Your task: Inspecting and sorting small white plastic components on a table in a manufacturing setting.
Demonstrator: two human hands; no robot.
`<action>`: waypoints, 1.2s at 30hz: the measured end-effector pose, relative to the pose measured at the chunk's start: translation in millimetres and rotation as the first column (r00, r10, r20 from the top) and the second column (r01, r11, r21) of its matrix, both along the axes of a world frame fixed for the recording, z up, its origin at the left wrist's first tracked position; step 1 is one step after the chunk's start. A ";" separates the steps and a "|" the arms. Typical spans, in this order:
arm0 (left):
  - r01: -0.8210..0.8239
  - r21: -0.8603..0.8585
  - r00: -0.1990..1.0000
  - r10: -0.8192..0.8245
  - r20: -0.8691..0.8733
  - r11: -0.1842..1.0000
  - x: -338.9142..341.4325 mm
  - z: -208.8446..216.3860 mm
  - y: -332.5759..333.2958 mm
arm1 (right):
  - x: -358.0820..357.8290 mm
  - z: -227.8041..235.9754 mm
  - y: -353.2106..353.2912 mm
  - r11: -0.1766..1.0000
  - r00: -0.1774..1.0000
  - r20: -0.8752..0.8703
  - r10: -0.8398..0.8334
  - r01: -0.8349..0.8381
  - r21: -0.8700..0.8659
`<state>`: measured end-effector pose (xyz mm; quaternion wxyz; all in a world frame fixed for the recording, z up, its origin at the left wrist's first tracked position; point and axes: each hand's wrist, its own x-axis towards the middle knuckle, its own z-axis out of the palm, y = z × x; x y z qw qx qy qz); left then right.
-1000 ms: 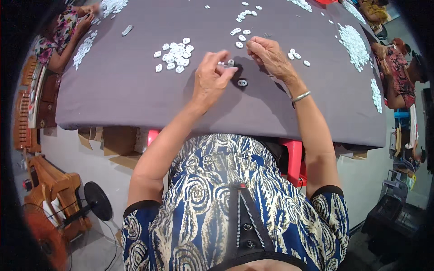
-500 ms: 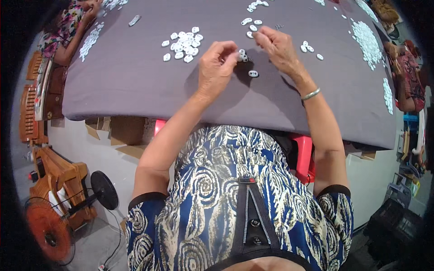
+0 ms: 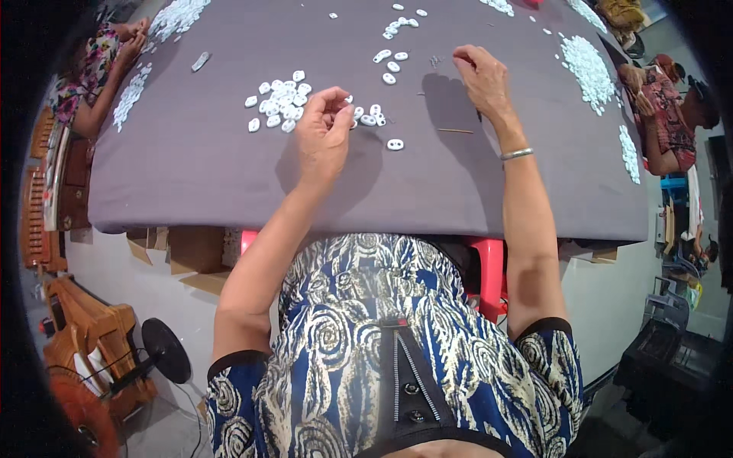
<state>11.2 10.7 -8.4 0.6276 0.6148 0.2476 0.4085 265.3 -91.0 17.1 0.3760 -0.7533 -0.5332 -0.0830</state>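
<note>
A wide bench covered in grey-purple cloth fills the far half of the view, its near edge running just in front of the person's patterned blue dress. Other people sit at its left and right ends with their own heaps of white parts.

The left hand is raised just over the cloth near the middle of the bench. Its grip is pressed together, thumb and fingertips pinching something small; the piece itself is too hidden between the fingers to make out.

The right hand is stretched farther out and to the right, fingers curled down with the tips on or just above the cloth. Whether its grip holds anything I cannot tell. A silver bangle sits on that wrist.

Just left of the left hand lies a pile of small white oval pieces, packed close together. A few more white pieces lie just right of the left hand's fingertips, and a single white piece lies alone, nearer the person. Between the two hands, farther off, are a few loose white pieces.

A thin stick lies flat on the cloth, just near of the right hand and beside its shadow.
</note>
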 end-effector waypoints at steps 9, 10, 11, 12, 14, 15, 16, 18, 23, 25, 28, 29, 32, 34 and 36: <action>0.010 0.015 1.000 -0.009 -0.019 1.000 2.0 -2.0 1.3 | -3.6 -14.3 14.8 0.989 0.948 0.317 0.005 0.043 -0.142; 0.002 0.022 1.000 -0.001 -0.008 1.000 2.0 -1.6 1.4 | -5.5 -12.4 13.6 0.980 0.945 0.321 0.057 0.008 -0.197; 0.001 0.018 1.000 -0.001 -0.010 1.000 2.1 -1.3 1.3 | -6.7 -10.2 12.7 0.971 0.936 0.337 0.107 -0.025 -0.239; 0.008 0.003 1.000 -0.008 -0.024 1.000 2.0 -0.7 0.9 | -7.0 -7.9 12.1 0.966 0.940 0.321 0.113 -0.028 -0.257; -0.002 0.014 1.000 0.002 -0.020 1.000 1.2 0.2 0.1 | -7.0 -5.4 8.7 0.987 0.941 0.338 -0.020 0.073 -0.145; 0.008 0.020 1.000 -0.008 -0.022 1.000 0.9 0.7 -0.3 | -5.9 -4.6 6.0 0.986 0.943 0.332 -0.015 0.069 -0.152; -0.001 0.017 1.000 0.001 -0.022 1.000 0.9 1.0 -0.7 | -3.7 -4.1 3.2 0.989 0.964 0.254 -0.074 0.104 -0.107; 0.007 0.012 0.999 -0.006 -0.035 1.000 0.5 1.7 -1.2 | -0.7 -5.2 0.2 0.984 0.969 0.182 -0.168 0.177 -0.034; -0.017 0.038 0.999 0.019 -0.049 0.999 1.2 2.0 -0.7 | -1.7 -12.3 5.5 1.000 1.000 0.011 -0.001 0.001 0.000; -0.021 0.042 0.998 0.024 -0.051 0.999 1.3 1.3 -0.5 | -2.4 -12.1 5.8 1.000 1.000 -0.006 0.027 -0.027 -0.014; -0.020 0.038 0.999 0.022 -0.045 0.999 1.2 0.3 -0.1 | -1.7 -8.4 2.7 0.998 0.997 -0.064 0.048 -0.051 -0.038; -0.020 0.046 0.999 0.022 -0.047 0.999 1.2 0.1 0.2 | -0.9 -6.6 1.3 0.997 0.995 -0.091 0.052 -0.058 -0.060; -0.019 0.049 0.999 0.021 -0.042 0.999 1.5 0.2 0.2 | -1.7 -4.7 2.3 0.993 0.991 -0.122 0.063 -0.075 -0.094; -0.015 0.047 0.999 0.017 -0.038 0.999 1.6 1.0 -0.4 | -5.1 -6.6 6.8 0.991 0.989 -0.129 0.067 -0.080 -0.103; -0.011 0.053 0.998 0.015 -0.063 0.999 1.2 2.1 -1.3 | -11.1 -11.5 15.9 0.991 0.993 -0.070 0.099 -0.105 -0.085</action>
